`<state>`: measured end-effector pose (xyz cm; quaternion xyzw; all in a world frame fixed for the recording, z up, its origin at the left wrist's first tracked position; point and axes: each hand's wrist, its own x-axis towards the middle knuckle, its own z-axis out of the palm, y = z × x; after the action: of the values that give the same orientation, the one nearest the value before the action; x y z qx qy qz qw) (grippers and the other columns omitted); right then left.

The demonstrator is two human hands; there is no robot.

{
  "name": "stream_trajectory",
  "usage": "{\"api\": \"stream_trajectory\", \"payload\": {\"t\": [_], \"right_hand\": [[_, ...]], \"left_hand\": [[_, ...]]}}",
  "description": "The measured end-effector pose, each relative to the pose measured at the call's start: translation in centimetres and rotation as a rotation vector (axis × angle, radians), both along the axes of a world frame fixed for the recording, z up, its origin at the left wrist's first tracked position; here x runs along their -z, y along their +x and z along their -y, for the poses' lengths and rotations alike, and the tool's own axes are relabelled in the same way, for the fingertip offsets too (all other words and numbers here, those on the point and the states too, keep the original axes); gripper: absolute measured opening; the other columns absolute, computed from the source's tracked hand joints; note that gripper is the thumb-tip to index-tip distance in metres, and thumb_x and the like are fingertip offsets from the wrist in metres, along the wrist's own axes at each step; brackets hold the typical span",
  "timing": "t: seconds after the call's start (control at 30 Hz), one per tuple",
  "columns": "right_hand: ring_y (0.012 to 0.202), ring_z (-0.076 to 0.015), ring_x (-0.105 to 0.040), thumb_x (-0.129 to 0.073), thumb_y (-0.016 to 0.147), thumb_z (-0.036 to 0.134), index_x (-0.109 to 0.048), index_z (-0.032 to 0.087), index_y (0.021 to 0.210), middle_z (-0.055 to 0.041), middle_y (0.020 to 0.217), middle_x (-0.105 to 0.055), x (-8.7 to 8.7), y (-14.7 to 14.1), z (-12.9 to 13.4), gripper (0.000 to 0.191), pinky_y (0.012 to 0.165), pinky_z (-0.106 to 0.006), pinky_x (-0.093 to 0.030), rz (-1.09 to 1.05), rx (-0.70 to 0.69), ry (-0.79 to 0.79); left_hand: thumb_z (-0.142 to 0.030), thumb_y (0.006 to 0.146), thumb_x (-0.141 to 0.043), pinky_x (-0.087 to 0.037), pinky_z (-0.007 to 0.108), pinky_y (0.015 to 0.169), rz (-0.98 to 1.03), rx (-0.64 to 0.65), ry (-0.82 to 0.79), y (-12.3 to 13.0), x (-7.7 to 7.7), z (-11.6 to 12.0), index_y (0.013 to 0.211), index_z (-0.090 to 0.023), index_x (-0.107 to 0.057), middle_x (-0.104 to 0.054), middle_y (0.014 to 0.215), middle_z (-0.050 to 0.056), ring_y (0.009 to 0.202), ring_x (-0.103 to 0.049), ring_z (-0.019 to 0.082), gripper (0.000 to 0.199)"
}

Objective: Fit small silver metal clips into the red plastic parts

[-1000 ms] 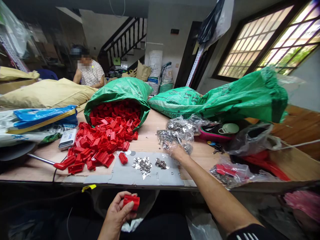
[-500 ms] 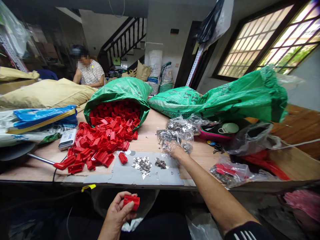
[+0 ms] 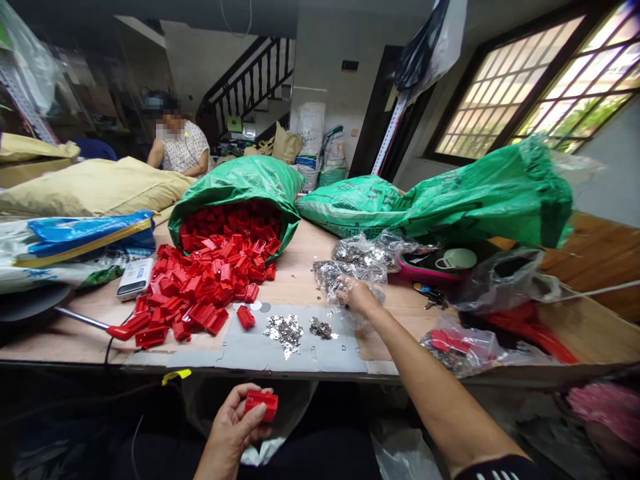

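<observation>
My left hand point(image 3: 236, 421) is closed around a red plastic housing point(image 3: 262, 405), held below the table's front edge with the thumb across its near side. My right arm reaches over the table, and my right hand point(image 3: 361, 297) is at a clear plastic bag of small metal parts point(image 3: 330, 277). Its fingers are curled down at the bag; whatever is between them is hidden. In front of the bag, a pile of shiny metal pieces point(image 3: 284, 332) and a smaller pile of darker metal parts point(image 3: 323, 327) lie on a grey mat point(image 3: 295, 360). One red housing point(image 3: 245, 317) lies at the mat's back left.
A green sack point(image 3: 240, 177) spills a heap of red housings point(image 3: 200, 287) onto the table. Further right are another green sack point(image 3: 450, 200), a pink basket point(image 3: 425, 270) and a bag with red pieces point(image 3: 457, 347). Another person point(image 3: 180, 147) sits at the back left.
My right hand has drawn slightly right and back at the bag of metal parts. My left hand, with the red housing, has hardly moved.
</observation>
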<state>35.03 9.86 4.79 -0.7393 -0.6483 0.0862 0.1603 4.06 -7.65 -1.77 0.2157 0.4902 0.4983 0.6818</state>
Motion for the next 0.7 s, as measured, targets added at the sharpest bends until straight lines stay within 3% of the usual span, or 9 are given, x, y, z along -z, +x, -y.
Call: {"api": "stream_trajectory", "payload": {"t": [0.23,0.43,0.5,0.7], "right_hand": [[0.074,-0.0178,-0.06,-0.071,0.069,0.033,-0.066,0.022,0.103,-0.0017,0.079,-0.067,-0.7,0.6,-0.9,0.036,0.066,-0.024,-0.042,-0.278,0.034,0.078],[0.042,-0.0107,-0.045,-0.068,0.066,0.05,-0.059,0.018,0.091,0.0086,0.047,-0.045,-0.2,0.5,-0.9,0.041,0.043,-0.021,-0.033,-0.648,0.056,0.11],[0.038,-0.0092,-0.041,-0.067,0.064,0.054,-0.055,0.018,0.091,0.0108,0.046,-0.041,0.1,0.5,-0.6,0.046,0.038,-0.019,-0.03,-0.774,0.064,0.118],[0.04,-0.0057,-0.042,-0.072,0.057,0.053,-0.049,0.02,0.084,0.0088,0.056,-0.048,0.5,0.9,1.3,0.049,0.035,-0.015,-0.024,-1.022,0.084,0.148]], "left_hand": [[-0.033,0.047,-0.087,-0.053,0.028,0.049,-0.002,-0.007,-0.007,0.0,-0.1,0.0,0.086,-0.016,-0.059,-0.074,0.09,0.011,0.062,-0.068,0.022,0.051],[-0.034,0.046,-0.087,-0.053,0.028,0.048,-0.008,-0.014,-0.004,0.0,-0.1,0.0,0.085,-0.016,-0.059,-0.074,0.09,0.013,0.062,-0.068,0.021,0.051],[-0.034,0.045,-0.087,-0.053,0.029,0.048,-0.006,-0.017,-0.011,-0.1,0.0,0.0,0.085,-0.016,-0.06,-0.074,0.09,0.013,0.062,-0.069,0.022,0.052],[-0.034,0.044,-0.088,-0.054,0.029,0.048,0.001,-0.018,-0.013,0.0,0.1,0.0,0.086,-0.016,-0.059,-0.074,0.089,0.012,0.062,-0.069,0.022,0.053]]}}
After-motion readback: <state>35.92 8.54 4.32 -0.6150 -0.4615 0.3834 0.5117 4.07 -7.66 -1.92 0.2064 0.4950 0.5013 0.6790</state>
